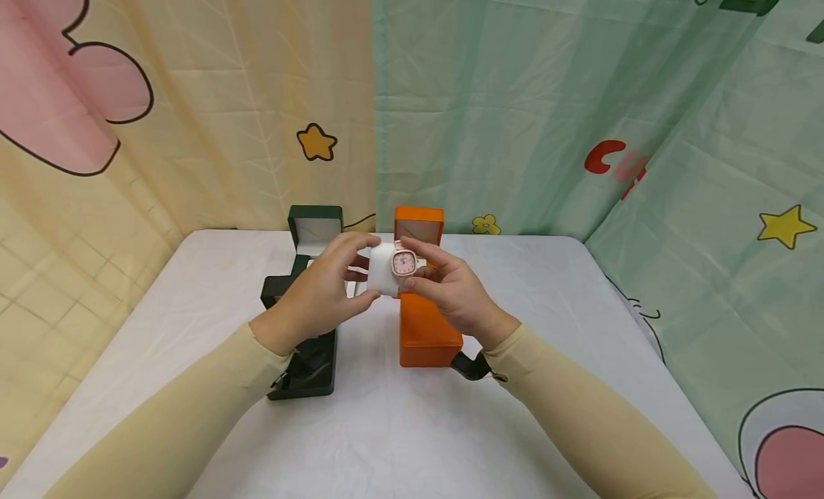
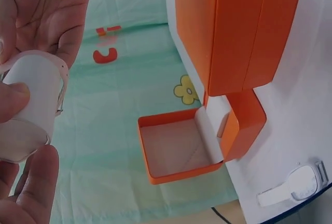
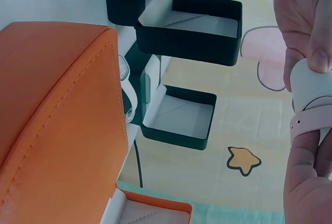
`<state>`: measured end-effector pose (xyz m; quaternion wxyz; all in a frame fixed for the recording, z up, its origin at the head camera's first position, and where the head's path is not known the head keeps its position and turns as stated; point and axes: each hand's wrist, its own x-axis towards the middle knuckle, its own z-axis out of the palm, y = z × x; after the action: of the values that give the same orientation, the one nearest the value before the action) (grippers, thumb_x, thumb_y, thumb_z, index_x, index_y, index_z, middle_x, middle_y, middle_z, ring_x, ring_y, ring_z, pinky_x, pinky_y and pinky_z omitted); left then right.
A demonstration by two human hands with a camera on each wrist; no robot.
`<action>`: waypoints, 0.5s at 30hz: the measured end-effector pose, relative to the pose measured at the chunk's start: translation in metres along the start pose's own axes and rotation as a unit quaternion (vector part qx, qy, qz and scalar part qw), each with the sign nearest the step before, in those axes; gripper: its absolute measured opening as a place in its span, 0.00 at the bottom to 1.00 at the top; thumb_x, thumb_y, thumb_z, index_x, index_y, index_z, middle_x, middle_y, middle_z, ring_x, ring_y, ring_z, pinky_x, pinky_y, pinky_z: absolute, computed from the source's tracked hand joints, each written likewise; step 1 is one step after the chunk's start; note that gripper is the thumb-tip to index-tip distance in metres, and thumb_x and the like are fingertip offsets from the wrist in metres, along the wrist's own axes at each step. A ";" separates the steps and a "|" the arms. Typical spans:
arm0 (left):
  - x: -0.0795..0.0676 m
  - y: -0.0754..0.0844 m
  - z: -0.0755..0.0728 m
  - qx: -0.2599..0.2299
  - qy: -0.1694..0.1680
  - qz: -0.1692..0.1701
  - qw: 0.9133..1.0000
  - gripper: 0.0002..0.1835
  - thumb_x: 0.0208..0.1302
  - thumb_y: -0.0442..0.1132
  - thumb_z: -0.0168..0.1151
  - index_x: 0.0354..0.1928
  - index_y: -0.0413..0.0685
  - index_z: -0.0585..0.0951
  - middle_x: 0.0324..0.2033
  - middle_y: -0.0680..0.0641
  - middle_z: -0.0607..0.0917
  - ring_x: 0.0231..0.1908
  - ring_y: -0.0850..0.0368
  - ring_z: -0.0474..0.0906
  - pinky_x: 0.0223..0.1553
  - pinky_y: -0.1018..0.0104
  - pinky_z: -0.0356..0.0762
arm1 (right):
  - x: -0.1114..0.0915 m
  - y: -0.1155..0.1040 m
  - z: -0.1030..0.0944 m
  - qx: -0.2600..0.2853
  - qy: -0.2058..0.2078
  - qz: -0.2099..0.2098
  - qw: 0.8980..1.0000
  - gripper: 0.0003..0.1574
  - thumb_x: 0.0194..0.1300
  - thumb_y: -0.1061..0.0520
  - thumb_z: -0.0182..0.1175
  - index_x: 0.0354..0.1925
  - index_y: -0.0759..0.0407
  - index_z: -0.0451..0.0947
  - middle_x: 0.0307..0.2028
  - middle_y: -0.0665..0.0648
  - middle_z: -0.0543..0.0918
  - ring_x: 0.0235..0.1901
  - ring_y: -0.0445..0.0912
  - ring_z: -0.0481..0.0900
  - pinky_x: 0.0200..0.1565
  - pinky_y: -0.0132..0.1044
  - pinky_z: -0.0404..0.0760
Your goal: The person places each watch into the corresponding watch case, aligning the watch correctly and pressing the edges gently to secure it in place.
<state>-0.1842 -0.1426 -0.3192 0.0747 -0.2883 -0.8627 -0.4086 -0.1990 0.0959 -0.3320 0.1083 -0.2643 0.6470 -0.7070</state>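
Observation:
A pink watch (image 1: 404, 262) with a square-shaped face is wrapped around a white cushion (image 1: 381, 270), and both hands hold them up over the table. My left hand (image 1: 322, 284) grips the cushion's left side, thumb below and fingers above. On the other side, my right hand (image 1: 450, 288) pinches the watch between thumb and index finger at its lower and upper edges. The pink strap (image 3: 311, 120) circles the cushion in the right wrist view. A closed orange box (image 1: 431, 338) stands below the right hand.
Behind it, another orange box has its lid (image 1: 418, 224) raised. Left of these stand an open green box (image 1: 315, 231) and an open black box (image 1: 302, 384). A white watch (image 2: 301, 182) lies near the orange boxes. Patterned curtains (image 1: 483, 113) hang behind the white table (image 1: 515, 292).

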 end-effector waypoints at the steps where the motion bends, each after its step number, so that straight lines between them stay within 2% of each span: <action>1: 0.000 0.000 0.000 0.001 0.000 0.000 1.000 0.40 0.63 0.31 0.75 0.74 0.42 0.66 0.72 0.42 0.68 0.56 0.45 0.85 0.57 0.51 0.86 | 0.000 0.000 0.000 0.002 0.000 0.000 1.000 0.41 0.73 0.73 0.57 0.80 0.65 0.59 0.78 0.63 0.61 0.48 0.46 0.83 0.56 0.38 0.87; 9: -0.001 0.000 0.003 -0.002 0.012 -0.009 1.000 0.40 0.62 0.31 0.76 0.73 0.41 0.67 0.70 0.41 0.69 0.54 0.46 0.85 0.56 0.51 0.87 | -0.003 0.003 0.003 0.009 0.002 0.013 1.000 0.45 0.72 0.76 0.53 0.82 0.61 0.55 0.78 0.65 0.60 0.47 0.45 0.82 0.56 0.33 0.85; 15: 0.000 -0.002 0.006 -0.016 0.027 -0.010 0.999 0.39 0.61 0.30 0.76 0.72 0.39 0.68 0.69 0.40 0.69 0.55 0.44 0.84 0.57 0.52 0.87 | -0.003 0.004 0.004 -0.008 -0.007 -0.006 1.000 0.47 0.72 0.77 0.53 0.83 0.60 0.53 0.81 0.62 0.57 0.60 0.51 0.77 0.59 0.39 0.86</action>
<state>-0.1841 -0.1391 -0.3243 0.0888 -0.2702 -0.8564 -0.4309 -0.1953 0.0933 -0.3362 0.1064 -0.2737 0.6504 -0.7005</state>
